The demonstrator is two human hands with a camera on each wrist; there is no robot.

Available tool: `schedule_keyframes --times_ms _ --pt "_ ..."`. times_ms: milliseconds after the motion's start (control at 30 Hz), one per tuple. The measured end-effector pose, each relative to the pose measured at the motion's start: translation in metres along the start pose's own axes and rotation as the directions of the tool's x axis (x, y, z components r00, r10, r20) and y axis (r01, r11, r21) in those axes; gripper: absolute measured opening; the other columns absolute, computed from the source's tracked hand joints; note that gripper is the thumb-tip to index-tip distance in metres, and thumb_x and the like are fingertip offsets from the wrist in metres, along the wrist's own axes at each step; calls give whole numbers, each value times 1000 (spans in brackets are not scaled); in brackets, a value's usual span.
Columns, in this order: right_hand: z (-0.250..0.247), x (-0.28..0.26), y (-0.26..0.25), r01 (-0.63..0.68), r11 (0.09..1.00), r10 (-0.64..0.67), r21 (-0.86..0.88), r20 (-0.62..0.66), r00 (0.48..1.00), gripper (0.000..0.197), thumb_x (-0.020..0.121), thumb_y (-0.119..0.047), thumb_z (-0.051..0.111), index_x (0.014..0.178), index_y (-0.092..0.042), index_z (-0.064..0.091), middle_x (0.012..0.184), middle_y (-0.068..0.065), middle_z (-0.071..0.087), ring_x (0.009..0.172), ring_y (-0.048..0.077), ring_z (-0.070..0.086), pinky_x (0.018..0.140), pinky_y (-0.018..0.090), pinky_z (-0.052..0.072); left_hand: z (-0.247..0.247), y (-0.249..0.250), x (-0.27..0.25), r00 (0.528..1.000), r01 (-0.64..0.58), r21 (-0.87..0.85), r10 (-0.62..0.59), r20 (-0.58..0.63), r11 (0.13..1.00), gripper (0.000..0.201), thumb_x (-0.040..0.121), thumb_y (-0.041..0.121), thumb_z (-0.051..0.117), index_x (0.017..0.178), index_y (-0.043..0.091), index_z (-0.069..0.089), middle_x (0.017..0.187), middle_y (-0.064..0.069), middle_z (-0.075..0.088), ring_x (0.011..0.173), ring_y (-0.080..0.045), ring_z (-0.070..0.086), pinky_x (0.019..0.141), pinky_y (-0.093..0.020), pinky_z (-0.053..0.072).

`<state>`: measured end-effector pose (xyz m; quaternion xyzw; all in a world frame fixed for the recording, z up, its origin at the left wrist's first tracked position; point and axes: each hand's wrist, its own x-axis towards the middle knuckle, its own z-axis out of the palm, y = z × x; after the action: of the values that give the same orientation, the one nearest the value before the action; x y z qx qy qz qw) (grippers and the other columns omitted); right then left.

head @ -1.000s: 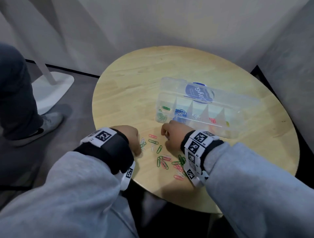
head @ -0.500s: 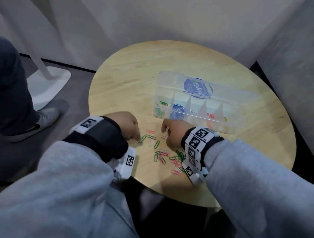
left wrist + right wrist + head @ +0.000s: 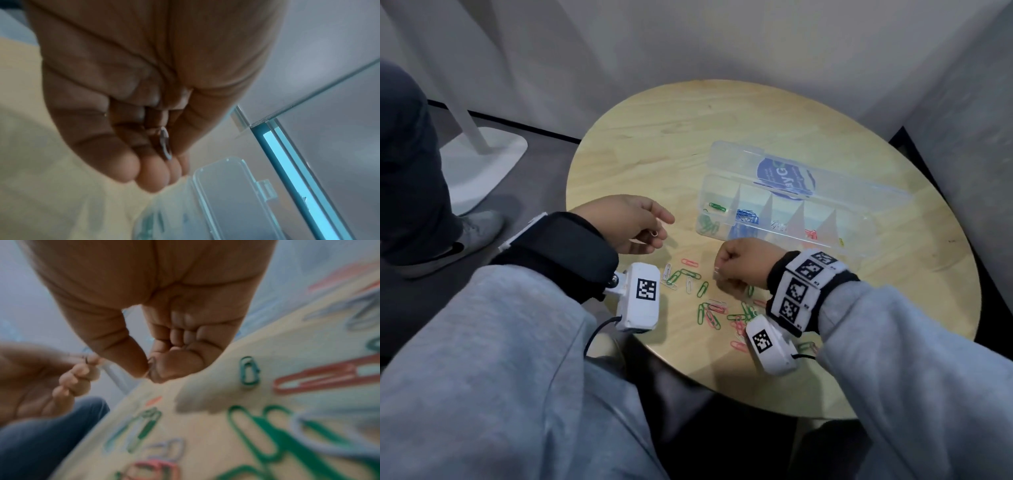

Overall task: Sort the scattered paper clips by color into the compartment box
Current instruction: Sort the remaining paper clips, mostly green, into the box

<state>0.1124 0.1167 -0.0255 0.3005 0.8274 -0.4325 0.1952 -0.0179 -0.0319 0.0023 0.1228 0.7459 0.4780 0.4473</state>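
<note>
Two hands worked above the near half of the round wooden table point(image 3: 640, 144). The left hand point(image 3: 628, 222) was raised off the tabletop toward the near left edge, palm turned up and inward, fingers loosely curled, with a white paper clip point(image 3: 654, 234) pinched between thumb and fingertips; the left wrist view showed that clip point(image 3: 165, 142) standing on edge against the thumb, its end poking out past the curled fingers point(image 3: 152, 175). The right hand point(image 3: 739, 267) hovered just over the clips near the middle of the near edge, balled into a fist with the thumb pressed against the index finger. A small pale thing point(image 3: 716, 270) showed at that pinch, and in the right wrist view a thin wire point(image 3: 151, 361) sat between thumb and finger, too blurred to tell its colour.

Scattered paper clips point(image 3: 709, 308) in green, red and white lay loose on the table between and under both wrists, several overlapping, spreading toward the near edge. The clear compartment box point(image 3: 866, 236) sat at the middle of the table, farther in than the hands, its lid point(image 3: 859, 185) open flat behind it with a blue label. Its left compartment held green clips point(image 3: 709, 224), the next blue clips point(image 3: 747, 216), the next a few white clips point(image 3: 777, 224), then red clips point(image 3: 811, 234); a yellow speck point(image 3: 841, 242) showed at the right end.
</note>
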Motion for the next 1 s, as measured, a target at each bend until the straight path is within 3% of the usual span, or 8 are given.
schedule_keyframes --times_ms 167,233,333,467,600,700,867,1000 --pt "-6 1 -1 -21 834 -5 551 46 999 36 88 15 27 71 -7 50 51 6 54 36 11 50 36 17 43 -1 3 2 999 -1 -159 -6 -42 987 21 92 4 39 87 12 58 67 -4 48 55 -14 44 49 -19 42" --pt "-6 0 -4 -35 777 -15 628 73 997 39 84 18 22 70 -8 48 57 7 51 42 14 51 38 16 43 1 1 5 996 50 128 -40 -78 991 12 92 12 46 87 8 56 65 -4 44 54 -15 38 51 -23 33" --pt "-2 1 -6 -37 753 -45 657 108 993 33 86 15 33 70 -10 47 54 5 52 44 13 52 40 18 44 7 -8 14 994 101 663 -49 -97 741 24 86 27 58 69 11 51 61 -4 45 52 -19 38 52 -23 29" --pt "5 2 -12 133 991 -134 19 62 989 18 82 -8 65 74 -19 54 60 -5 47 51 8 45 51 21 41 21 -17 19 990 126 803 -26 -137 583 25 74 36 71 74 12 66 73 -3 63 70 -22 58 58 -23 40" --pt "13 0 -21 256 831 -232 -495 110 966 19 80 -21 67 98 -26 65 87 -9 57 81 9 54 67 23 40 30 -21 24 991 129 826 -44 -125 549 22 73 32 72 72 11 65 70 -4 58 66 -22 52 57 -25 38" --pt "17 5 -21 250 772 -213 -585 132 968 23 83 -18 61 103 -29 63 113 -6 60 96 16 55 83 27 46 32 -21 26 994 108 829 -38 -104 549 16 75 26 70 81 11 70 73 -4 58 68 -23 52 61 -26 39" --pt "18 6 -18 248 723 -223 -645 122 967 7 83 -18 56 87 -24 56 80 -5 51 82 19 51 74 30 47 26 -17 24 995 83 753 -92 -30 653 9 73 20 66 69 14 60 67 -6 52 63 -23 43 64 -28 35" --pt "15 5 -12 172 755 -149 -632 90 985 7 80 -14 56 84 -20 57 84 -2 58 83 21 57 70 29 48 14 -7 20 996 45 521 -80 46 852 20 80 8 62 62 9 54 67 -10 58 59 -23 51 65 -27 46"
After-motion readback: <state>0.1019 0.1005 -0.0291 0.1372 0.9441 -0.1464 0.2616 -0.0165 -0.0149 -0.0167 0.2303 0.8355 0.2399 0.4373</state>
